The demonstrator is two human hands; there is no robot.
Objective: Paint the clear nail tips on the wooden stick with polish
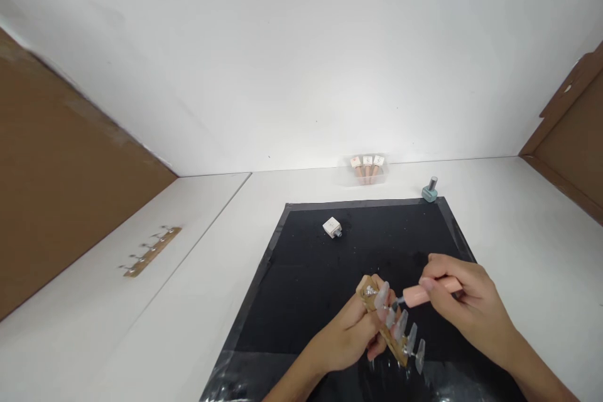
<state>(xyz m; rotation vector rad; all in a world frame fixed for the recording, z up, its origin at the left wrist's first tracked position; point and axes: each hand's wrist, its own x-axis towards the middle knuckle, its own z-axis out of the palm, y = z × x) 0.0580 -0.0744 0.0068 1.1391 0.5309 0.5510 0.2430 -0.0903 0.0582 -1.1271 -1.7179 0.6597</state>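
Observation:
My left hand [348, 333] is closed around a narrow brown strip [397, 350] and holds it tilted above the black mat. Several clear false nail tips [400, 325] stand out from this strip on small mounts. Between the fingers of my right hand [468, 308] is a nail polish brush [417, 296] with a pink handle. Its dark bristle end reaches the nail tips near the strip's upper end; whether it touches one I cannot tell. On the mat beyond my hands lies a white square nail polish bottle [332, 227], tipped over, its neck pointing right.
A clear tray [351, 181] at the back holds three white bottles with pink caps. Right of it stands a teal bottle [429, 191] with a silver cap. Another strip with small stands [153, 252] lies left on the white table. Brown panels [61, 163] flank both sides.

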